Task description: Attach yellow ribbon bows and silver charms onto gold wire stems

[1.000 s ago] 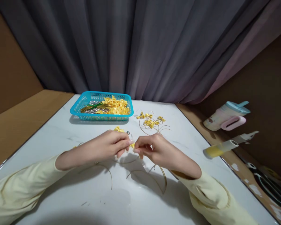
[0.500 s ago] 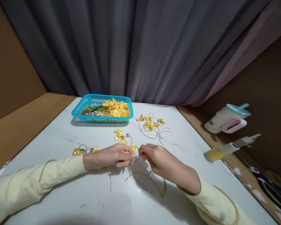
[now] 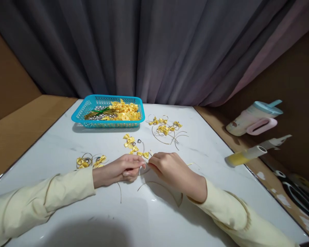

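Note:
Above the middle of the table, my left hand (image 3: 126,167) and my right hand (image 3: 173,170) meet at the fingertips, both closed in a pinch on a thin gold cord. Short cord ends (image 3: 151,153) poke up beside my right fingers; the rest is mostly hidden by them. Just beyond lie yellow satin bows (image 3: 129,140) and a silver heart-shaped bead (image 3: 139,141). Near my left wrist are bows with cord loops and silver beads (image 3: 83,162). Loose gold cord (image 3: 164,187) curves on the table below my hands.
A blue basket (image 3: 77,118) at the back holds yellow bows, silver beads and a tied cord bundle. Bows on cords (image 3: 164,129) lie right of it. Along the right edge stand a lidded cup (image 3: 247,118), a glue bottle (image 3: 244,158) and black scissors (image 3: 298,199).
My view has shifted slightly, so the basket and bows appear higher. My hands have drawn closer together, with my right hand turned more palm-down. Both keep their pinch.

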The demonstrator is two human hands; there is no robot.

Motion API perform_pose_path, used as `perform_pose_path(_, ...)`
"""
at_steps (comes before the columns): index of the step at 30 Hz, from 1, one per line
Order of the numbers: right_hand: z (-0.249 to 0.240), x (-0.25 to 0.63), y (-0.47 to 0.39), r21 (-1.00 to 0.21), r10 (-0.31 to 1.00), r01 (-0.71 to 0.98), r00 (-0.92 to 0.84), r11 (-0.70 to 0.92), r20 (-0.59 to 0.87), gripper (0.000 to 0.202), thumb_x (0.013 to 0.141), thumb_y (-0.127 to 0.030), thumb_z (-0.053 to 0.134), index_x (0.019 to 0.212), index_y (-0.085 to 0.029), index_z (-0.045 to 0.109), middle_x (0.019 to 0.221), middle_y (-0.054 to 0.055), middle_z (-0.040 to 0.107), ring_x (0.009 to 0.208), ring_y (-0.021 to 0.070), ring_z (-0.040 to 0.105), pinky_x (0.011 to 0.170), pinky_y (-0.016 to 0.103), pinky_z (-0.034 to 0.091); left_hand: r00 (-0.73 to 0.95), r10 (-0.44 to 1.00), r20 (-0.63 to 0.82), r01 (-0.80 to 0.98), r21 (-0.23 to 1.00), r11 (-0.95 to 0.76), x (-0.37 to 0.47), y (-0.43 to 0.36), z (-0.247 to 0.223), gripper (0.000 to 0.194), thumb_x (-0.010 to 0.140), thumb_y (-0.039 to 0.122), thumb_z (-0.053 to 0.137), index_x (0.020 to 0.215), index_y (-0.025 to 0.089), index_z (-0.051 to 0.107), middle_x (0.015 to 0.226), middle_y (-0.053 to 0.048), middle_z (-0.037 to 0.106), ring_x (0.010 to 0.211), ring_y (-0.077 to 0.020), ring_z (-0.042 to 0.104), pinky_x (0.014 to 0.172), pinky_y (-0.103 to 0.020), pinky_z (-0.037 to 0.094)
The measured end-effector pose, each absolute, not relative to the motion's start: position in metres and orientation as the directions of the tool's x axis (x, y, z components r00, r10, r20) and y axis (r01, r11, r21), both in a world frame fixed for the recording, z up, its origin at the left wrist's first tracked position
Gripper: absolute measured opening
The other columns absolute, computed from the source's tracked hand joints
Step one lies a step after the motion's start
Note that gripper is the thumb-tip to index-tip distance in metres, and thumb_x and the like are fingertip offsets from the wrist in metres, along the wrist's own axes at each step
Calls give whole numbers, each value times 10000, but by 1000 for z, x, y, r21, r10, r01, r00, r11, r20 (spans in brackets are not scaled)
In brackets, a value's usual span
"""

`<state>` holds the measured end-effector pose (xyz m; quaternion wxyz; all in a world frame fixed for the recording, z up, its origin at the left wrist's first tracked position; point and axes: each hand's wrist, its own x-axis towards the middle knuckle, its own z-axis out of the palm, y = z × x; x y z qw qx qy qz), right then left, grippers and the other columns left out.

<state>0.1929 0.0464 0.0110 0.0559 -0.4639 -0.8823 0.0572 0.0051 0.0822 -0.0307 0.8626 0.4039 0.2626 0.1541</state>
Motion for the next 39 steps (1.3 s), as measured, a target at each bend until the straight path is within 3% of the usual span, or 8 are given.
perform_pose_path(9,4,181,48,-398,852,756,-491,520,181,228,837,-97,458,655,-129,593,581,1,563,484,70,394,504,193,292,740,602,-301,-235,722,651,7,82,-29,187,830,213,561,668,144,498,389,112,238,375,-46,115,403,-180,186)
perform_pose_path(16,-4,173,44,-669,918,630,-285,395,274,238,846,-145,496,652,-123,633,528,-7,560,457,67,401,480,184,314,666,694,-275,-310,743,593,5,81,-26,159,849,196,551,719,108,578,457,80,352,405,-34,126,409,-158,184)
perform_pose_path(20,2,175,44,-692,923,615,-307,378,231,242,860,-145,464,679,-131,625,506,-20,532,452,70,412,485,182,326,599,763,-242,-145,905,400,6,79,-17,182,845,252,561,761,103,623,556,34,464,437,-38,200,415,-174,173)
perform_pose_path(23,8,179,47,-668,924,654,-352,355,147,234,866,-143,439,674,-139,574,552,-14,535,481,75,411,499,191,317,570,808,-149,109,988,106,5,78,-13,285,864,300,515,673,116,622,582,4,518,471,-69,308,453,-205,249)
perform_pose_path(28,10,185,49,-596,905,712,-420,370,61,180,817,-73,419,667,-168,451,596,-23,487,520,86,376,512,206,280,633,773,44,326,891,-317,1,76,-10,253,883,271,457,804,163,672,629,-2,610,548,-108,497,557,-209,374)
perform_pose_path(31,8,185,49,-592,894,709,-445,383,46,166,787,-49,420,679,-175,423,609,-28,474,529,87,369,515,207,272,658,753,-5,358,882,-307,2,76,-7,208,865,284,489,882,179,667,589,20,594,508,-100,515,523,-191,378)
perform_pose_path(35,12,184,49,-594,870,694,-493,407,20,152,784,-45,421,700,-170,442,638,-22,487,554,87,384,535,205,291,640,764,-81,356,912,-202,4,76,-5,200,828,305,541,734,161,643,535,29,548,486,-98,500,501,-191,367)
perform_pose_path(39,26,188,54,-681,864,652,-500,334,-55,213,897,-195,391,747,-146,534,594,-25,476,528,82,402,525,202,318,598,794,-110,315,943,-107,4,78,-3,201,821,299,550,723,147,639,526,26,539,500,-97,479,505,-195,360)
